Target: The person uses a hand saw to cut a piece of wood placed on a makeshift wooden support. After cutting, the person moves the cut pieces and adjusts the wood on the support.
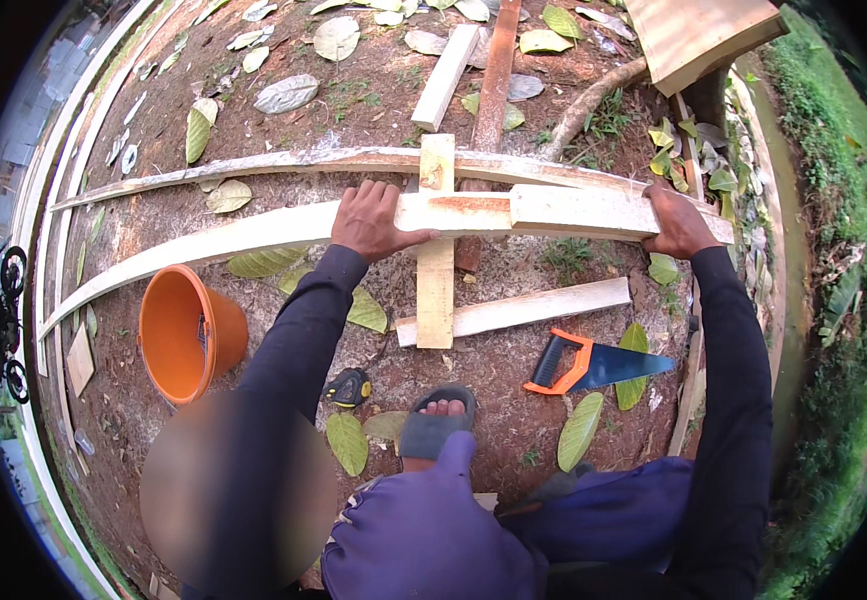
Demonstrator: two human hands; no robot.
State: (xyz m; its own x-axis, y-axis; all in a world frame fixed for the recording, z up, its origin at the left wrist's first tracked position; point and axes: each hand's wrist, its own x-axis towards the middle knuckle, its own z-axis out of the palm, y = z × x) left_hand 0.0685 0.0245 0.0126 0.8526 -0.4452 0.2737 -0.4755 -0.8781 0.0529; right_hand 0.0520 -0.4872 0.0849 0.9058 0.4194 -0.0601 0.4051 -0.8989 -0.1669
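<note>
A long pale plank [244,228] runs across in front of me, and my left hand [369,222] grips it near its middle, fingers over the far edge and thumb along the near side. To the right, a shorter board [579,210] lies along the plank's top. My right hand [678,222] is closed around the right end of this board, partly hiding it. Underneath, a short yellowish crosspiece [436,295] points toward me. A reddish-brown stain marks the plank between my hands.
A second long plank [294,162] lies just beyond. Nearer are an orange bucket [169,335], a black-and-yellow tape measure [349,387], a handsaw [609,367] and a wood offcut [554,306]. A wooden block [699,45] stands far right, before a grassy ditch. Leaves litter the soil.
</note>
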